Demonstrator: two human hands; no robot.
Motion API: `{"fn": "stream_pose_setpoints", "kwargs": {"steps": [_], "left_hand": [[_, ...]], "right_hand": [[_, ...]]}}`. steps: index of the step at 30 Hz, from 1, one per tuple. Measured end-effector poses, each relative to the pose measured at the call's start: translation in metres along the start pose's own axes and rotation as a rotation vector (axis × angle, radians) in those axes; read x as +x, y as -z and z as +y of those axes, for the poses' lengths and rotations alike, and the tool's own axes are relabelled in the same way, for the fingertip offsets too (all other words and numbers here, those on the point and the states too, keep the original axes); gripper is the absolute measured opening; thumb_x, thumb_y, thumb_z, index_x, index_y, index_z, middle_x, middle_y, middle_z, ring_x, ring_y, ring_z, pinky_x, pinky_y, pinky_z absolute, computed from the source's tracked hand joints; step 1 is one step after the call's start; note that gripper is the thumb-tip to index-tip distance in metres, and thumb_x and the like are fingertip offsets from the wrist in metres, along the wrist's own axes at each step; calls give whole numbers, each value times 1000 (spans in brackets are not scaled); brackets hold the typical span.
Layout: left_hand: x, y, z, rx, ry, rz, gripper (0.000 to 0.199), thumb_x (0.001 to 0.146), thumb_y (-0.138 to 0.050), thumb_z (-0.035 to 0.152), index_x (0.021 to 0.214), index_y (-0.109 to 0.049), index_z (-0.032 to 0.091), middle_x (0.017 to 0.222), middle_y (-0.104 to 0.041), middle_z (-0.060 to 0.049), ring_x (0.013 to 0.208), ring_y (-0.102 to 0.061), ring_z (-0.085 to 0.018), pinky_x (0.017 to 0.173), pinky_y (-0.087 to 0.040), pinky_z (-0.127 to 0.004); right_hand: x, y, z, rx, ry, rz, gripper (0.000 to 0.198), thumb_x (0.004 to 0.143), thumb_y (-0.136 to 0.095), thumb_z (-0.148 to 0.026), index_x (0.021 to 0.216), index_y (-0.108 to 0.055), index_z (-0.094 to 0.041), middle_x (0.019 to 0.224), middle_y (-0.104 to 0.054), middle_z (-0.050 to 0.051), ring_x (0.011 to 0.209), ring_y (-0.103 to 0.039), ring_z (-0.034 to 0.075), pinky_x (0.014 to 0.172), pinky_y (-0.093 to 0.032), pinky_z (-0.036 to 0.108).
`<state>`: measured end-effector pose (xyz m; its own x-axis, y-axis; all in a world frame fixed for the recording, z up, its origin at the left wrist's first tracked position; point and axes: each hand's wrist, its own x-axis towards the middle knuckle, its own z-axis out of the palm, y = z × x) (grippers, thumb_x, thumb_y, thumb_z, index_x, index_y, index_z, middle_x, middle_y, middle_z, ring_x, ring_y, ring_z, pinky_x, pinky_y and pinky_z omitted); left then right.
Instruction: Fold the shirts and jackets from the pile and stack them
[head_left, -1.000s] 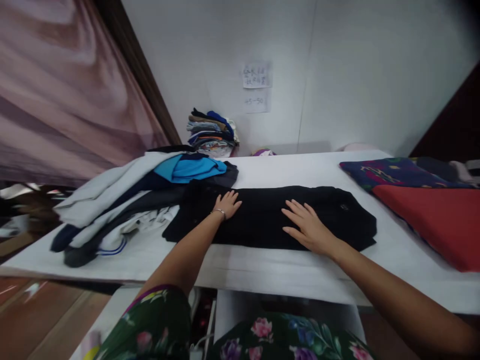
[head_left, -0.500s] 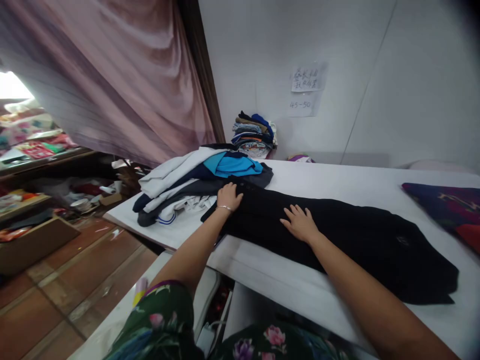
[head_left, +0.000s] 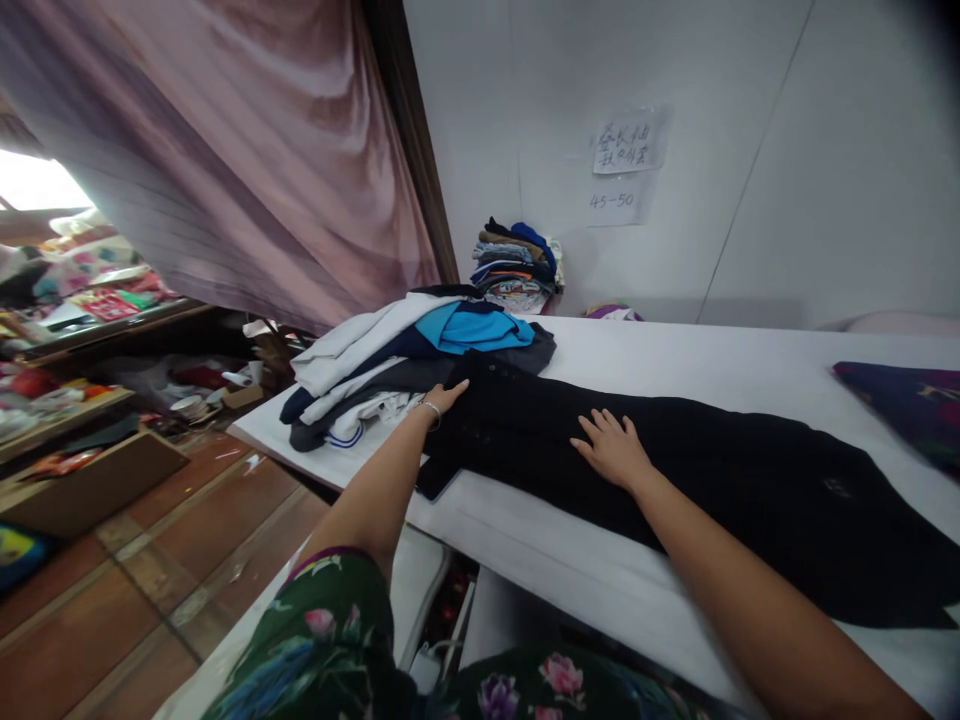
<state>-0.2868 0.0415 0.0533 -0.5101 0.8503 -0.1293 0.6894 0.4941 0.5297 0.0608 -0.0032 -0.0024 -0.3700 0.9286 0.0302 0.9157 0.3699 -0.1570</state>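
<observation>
A long black garment (head_left: 720, 470), folded lengthwise, stretches across the white table (head_left: 720, 362). My left hand (head_left: 448, 396) is at its left end, one finger extended over the cloth and the others bent at its edge, partly hidden. Farther right, my right hand (head_left: 616, 450) lies flat on the garment with its fingers spread. Just beyond my left hand, a loose heap of clothes (head_left: 367, 350) in white, navy, grey and bright blue touches the garment's left end. A flat dark object (head_left: 437, 478) shows near the front edge, partly under the garment.
A neat stack of folded clothes (head_left: 517, 265) stands against the wall at the back. A dark patterned cloth (head_left: 900, 405) lies at the far right. Left of the table hangs a pink curtain (head_left: 300, 150), with a cardboard box (head_left: 97, 480) on the tiled floor.
My left hand has slid left and toward me, from flat on the garment to its left edge. My right hand stays spread on the cloth. The camera view has turned slightly left.
</observation>
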Motion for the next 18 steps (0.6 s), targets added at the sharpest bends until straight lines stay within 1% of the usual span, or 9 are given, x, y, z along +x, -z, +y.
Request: {"fn": "stream_pose_setpoints", "kwargs": {"steps": [4,8,10,13,15,18], "left_hand": [[3,8,7,-96,-1,-97,74,66,-68,62,116,-63,9,119,-64,-18,102,-65,-29,82,-53,-31],[4,16,17,-141,-19,-112,70,64,-71,60,112,-66,8,114,-67,-18,93,-68,-28,73,-55,-30],[4,19,22,-147,-31,-91,66,65,-71,58,110,-67,9,114,-67,-17,93,-68,-27,73,-55,-30],[4,22,32,-130,-57,-24,55,67,-73,50,107,-68,12,114,-67,-14,102,-65,-27,82,-52,-29],[2,26,42,-107,-82,23,47,67,-74,43,103,-69,14,113,-68,-12,107,-63,-28,87,-50,-29],[-5,38,64,-83,-126,67,35,71,-70,37,99,-71,16,107,-70,-10,103,-64,-27,87,-50,-28]], "right_hand": [[-1,2,-1,-2,5,3,61,95,-28,-52,144,-38,-17,151,-32,14,141,-20,31,111,-13,53],[-1,3,-1,-2,4,5,61,94,-30,-52,144,-38,-17,150,-33,14,141,-22,31,111,-13,53],[-1,2,-1,4,7,15,60,94,-31,-52,145,-36,-20,151,-33,13,141,-22,31,110,-15,54],[-1,0,1,17,41,47,56,95,-30,-49,146,-33,-25,153,-29,10,141,-22,31,109,-16,58],[-1,-1,1,21,76,53,53,96,-28,-46,145,-33,-28,153,-29,8,141,-22,30,108,-14,61],[-2,-1,1,26,105,41,51,96,-27,-44,144,-35,-29,152,-33,7,140,-23,30,107,-13,63]]}}
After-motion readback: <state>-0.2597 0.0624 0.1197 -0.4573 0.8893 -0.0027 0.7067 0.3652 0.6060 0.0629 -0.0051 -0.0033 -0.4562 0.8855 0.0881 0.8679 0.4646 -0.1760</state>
